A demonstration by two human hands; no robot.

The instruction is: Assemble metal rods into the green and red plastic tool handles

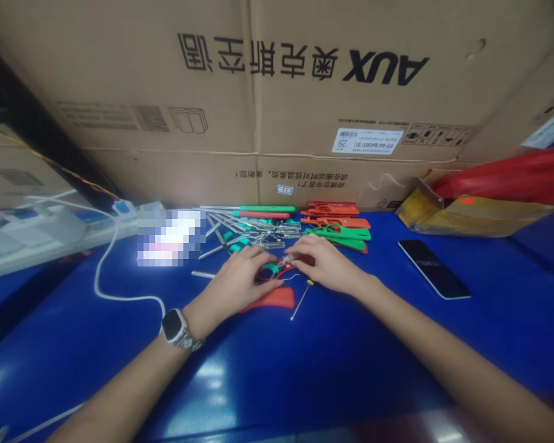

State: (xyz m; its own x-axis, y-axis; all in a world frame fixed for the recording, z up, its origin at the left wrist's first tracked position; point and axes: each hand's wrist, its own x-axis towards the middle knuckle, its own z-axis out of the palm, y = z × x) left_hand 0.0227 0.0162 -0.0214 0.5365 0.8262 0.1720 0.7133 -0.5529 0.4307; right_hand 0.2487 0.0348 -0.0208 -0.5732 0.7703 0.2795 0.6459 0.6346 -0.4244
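My left hand (244,277), with a watch on its wrist, has its fingers bent round a red lighter body (285,266) with a teal part showing inside. From the other side my right hand (321,264) pinches the same lighter body near its small clear parts. An orange-red shell piece (274,298) lies below my left fingers. A small screwdriver (300,301) with a yellow end rests between and below the hands. Just behind are metal tubes, wires and teal parts (258,232) in a pile, partly hidden by my left hand.
Orange shells (337,221) and green shells (344,234) are stacked behind my right hand. A dark phone (434,269) lies right, a lit, blurred-out screen (170,239) left. Power strips (50,237) with a white cable stand far left. A large cardboard box (221,135) closes the back.
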